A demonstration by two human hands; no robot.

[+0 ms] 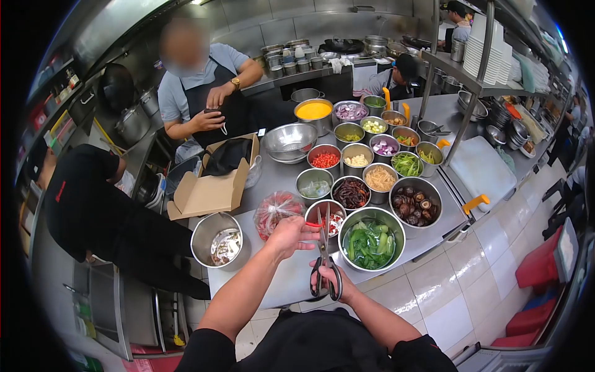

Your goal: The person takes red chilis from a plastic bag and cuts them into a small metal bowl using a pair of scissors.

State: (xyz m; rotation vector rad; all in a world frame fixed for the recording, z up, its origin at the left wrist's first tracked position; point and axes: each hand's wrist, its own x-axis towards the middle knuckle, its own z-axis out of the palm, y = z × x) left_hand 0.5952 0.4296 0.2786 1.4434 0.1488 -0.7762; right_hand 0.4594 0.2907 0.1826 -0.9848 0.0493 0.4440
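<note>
My left hand (294, 236) pinches a red chili (314, 224) between its fingertips, above a steel pot (308, 215) that has cut red pieces in it. My right hand (338, 283) is wrapped round the black handles of a pair of scissors (323, 253). The scissors point away from me, their blades slightly apart beside the chili. Left of the pot sits a clear plastic bag of red chilies (276, 212). To the right stands a pot of green vegetables in water (372, 240). A deep pot (199, 243) with small pieces in its bottom stands left of my left arm.
Several steel pots of chopped ingredients crowd the counter ahead, among them dried chilies (351, 193) and mushrooms (414, 206). An open cardboard box (207, 192) and steel colander (290, 141) lie further left. One person (201, 99) faces me across the counter; another (87, 204) bends at left.
</note>
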